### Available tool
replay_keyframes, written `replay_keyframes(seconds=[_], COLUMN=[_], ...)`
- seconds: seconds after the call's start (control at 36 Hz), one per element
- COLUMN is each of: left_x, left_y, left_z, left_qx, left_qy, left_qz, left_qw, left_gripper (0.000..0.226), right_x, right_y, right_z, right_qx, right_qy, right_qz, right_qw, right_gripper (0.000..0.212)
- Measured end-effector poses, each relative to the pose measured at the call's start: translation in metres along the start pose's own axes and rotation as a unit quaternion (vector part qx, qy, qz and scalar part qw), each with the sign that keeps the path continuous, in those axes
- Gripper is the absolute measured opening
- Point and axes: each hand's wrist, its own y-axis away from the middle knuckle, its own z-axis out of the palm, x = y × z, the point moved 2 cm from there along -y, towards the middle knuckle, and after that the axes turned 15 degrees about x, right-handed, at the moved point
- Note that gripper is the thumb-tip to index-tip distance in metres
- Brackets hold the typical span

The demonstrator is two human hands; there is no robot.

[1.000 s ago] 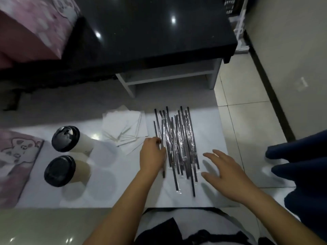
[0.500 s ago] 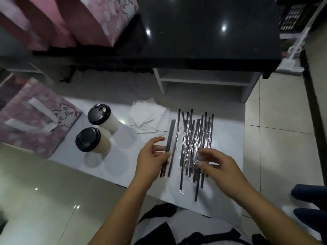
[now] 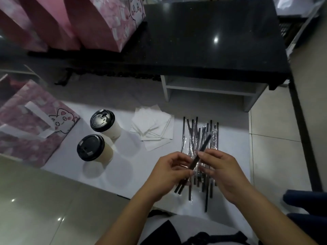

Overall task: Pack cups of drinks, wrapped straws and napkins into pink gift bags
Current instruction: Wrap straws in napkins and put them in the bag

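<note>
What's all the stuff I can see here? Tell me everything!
Bags: at least three, pink, standing on the table.
Flat bag: one, pink with a cat, lying far left.
Table: one, black, at the back.
Sheet: one, white, on the floor.
Far cup, near cup: two, cream with black lids, left on the sheet.
Napkins: a stack, white, mid sheet.
Straws: a pile, black in clear wrap, right on the sheet.
Left hand: grips straws above the pile.
Right hand: pinches one raised straw.

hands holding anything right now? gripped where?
Right hand pinches a raised wrapped straw near its middle. Left hand grips two other straws near their lower ends, tips poking out below it.
</note>
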Motion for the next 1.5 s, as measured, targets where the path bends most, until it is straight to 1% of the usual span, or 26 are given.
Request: replay_keyframes(seconds=[0.06,0.11,0.17,0.22,0.28,0.33,0.39,0.44,0.5,0.53,0.58,0.67,0.75,0.81,0.83,0.89,0.94,1.03,1.08,1.14,1.19,1.22,1.28,1.33,1.42,1.5], left_x=[0.000,0.000,-0.001,-0.004,-0.007,-0.011,-0.015,-0.019,-0.022,-0.023,-0.024,-0.019,-0.012,-0.005,-0.001,0.009,0.021,0.037,0.045,0.052,0.055,0.055,0.052,0.047,0.035,0.025], left_y=[-0.008,-0.019,-0.035,-0.055,-0.076,-0.096,-0.115,-0.130,-0.141,-0.144,-0.149,-0.149,-0.143,-0.134,-0.129,-0.118,-0.107,-0.089,-0.077,-0.066,-0.056,-0.052,-0.045,-0.039,-0.032,-0.027], left_z=[-0.005,-0.012,-0.025,-0.044,-0.067,-0.088,-0.105,-0.116,-0.122,-0.123,-0.125,-0.127,-0.128,-0.127,-0.126,-0.124,-0.119,-0.111,-0.104,-0.096,-0.087,-0.082,-0.072,-0.062,-0.052,-0.048], left_qx=[-0.030,-0.056,-0.045,0.033,0.137,0.209,0.243,0.255,0.258,0.257,0.258,0.283,0.309,0.315,0.314,0.293,0.247,0.156,0.082,0.005,-0.063,-0.086,-0.107,-0.110,-0.109,-0.103], left_qy=[-0.011,-0.027,-0.056,-0.119,-0.201,-0.260,-0.308,-0.336,-0.344,-0.349,-0.354,-0.345,-0.312,-0.265,-0.228,-0.136,-0.038,0.073,0.128,0.182,0.210,0.216,0.226,0.241,0.256,0.262], left_qz=[0.005,0.019,0.053,0.096,0.140,0.168,0.182,0.183,0.184,0.188,0.199,0.227,0.253,0.257,0.246,0.204,0.162,0.099,0.071,0.041,0.012,0.002,-0.013,-0.029,-0.051,-0.062], left_qw=[0.999,0.998,0.996,0.988,0.960,0.928,0.902,0.888,0.884,0.882,0.876,0.866,0.862,0.874,0.888,0.924,0.955,0.980,0.986,0.982,0.976,0.973,0.968,0.964,0.959,0.958], left_gripper=[0.022,0.020,0.021,0.023,0.029,0.041,0.050,0.056,0.055,0.050,0.034,0.006,0.004,0.006,0.010,0.015,0.009,0.010,0.013,0.014,0.010,0.007,0.003,0.002,0.004,0.005], right_x=[-0.001,-0.003,-0.004,-0.004,-0.004,-0.004,-0.004,-0.005,-0.008,-0.009,-0.011,-0.013,-0.015,-0.018,-0.019,-0.023,-0.028,-0.040,-0.050,-0.061,-0.070,-0.073,-0.075,-0.070,-0.057,-0.046], right_y=[0.001,0.001,0.001,0.001,0.002,0.004,0.005,0.006,0.007,0.007,0.007,0.005,0.004,0.004,0.004,0.004,0.003,0.003,0.005,0.006,0.007,0.006,0.004,0.002,-0.001,0.001], right_z=[0.002,0.003,0.002,0.000,-0.002,-0.004,-0.004,-0.003,0.000,0.001,0.002,0.003,0.006,0.007,0.008,0.011,0.014,0.020,0.027,0.034,0.040,0.043,0.047,0.050,0.049,0.045], right_qx=[0.008,0.018,0.032,0.052,0.078,0.102,0.122,0.138,0.150,0.155,0.162,0.158,0.143,0.124,0.112,0.081,0.044,-0.013,-0.051,-0.094,-0.133,-0.151,-0.174,-0.171,-0.111,-0.044], right_qy=[-0.003,-0.001,0.009,0.022,0.028,0.038,0.054,0.072,0.088,0.093,0.102,0.114,0.117,0.113,0.113,0.115,0.111,0.117,0.118,0.095,0.085,0.080,0.066,0.049,0.034,0.062], right_qz=[-0.006,-0.021,-0.040,-0.058,-0.074,-0.092,-0.105,-0.118,-0.135,-0.142,-0.151,-0.156,-0.161,-0.163,-0.164,-0.159,-0.152,-0.149,-0.152,-0.154,-0.150,-0.144,-0.122,-0.097,-0.070,-0.077], right_qw=[1.000,1.000,0.999,0.997,0.994,0.990,0.985,0.981,0.976,0.973,0.970,0.968,0.970,0.972,0.974,0.977,0.981,0.982,0.980,0.979,0.976,0.975,0.975,0.979,0.991,0.994], right_gripper=[0.039,0.029,0.023,0.022,0.026,0.028,0.025,0.023,0.028,0.030,0.028,0.013,0.006,0.010,0.015,0.019,0.016,0.019,0.016,0.013,0.016,0.016,0.014,0.012,0.015,0.029])
